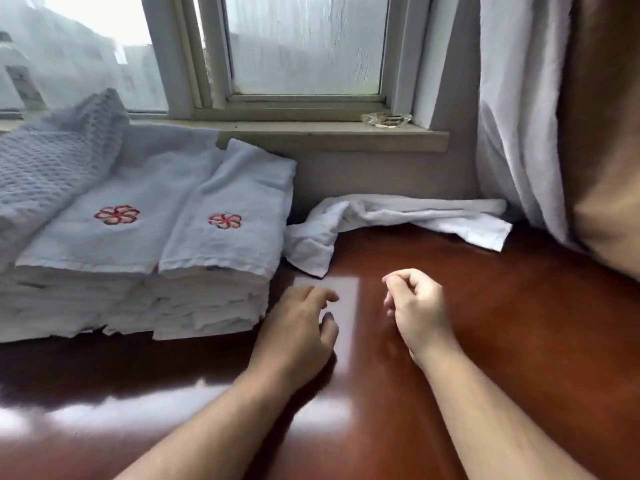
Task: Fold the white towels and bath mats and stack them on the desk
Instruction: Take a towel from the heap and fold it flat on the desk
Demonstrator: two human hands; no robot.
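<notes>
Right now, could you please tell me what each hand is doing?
Left hand: open, empty, over the desk.
Right hand: fingers curled, holding nothing.

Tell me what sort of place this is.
Probably a hotel guest room. Stacks of identical folded white towels, each with the same embroidered flower, sit on a polished wooden desk below a window, and a layered curtain hangs at the right.
</notes>
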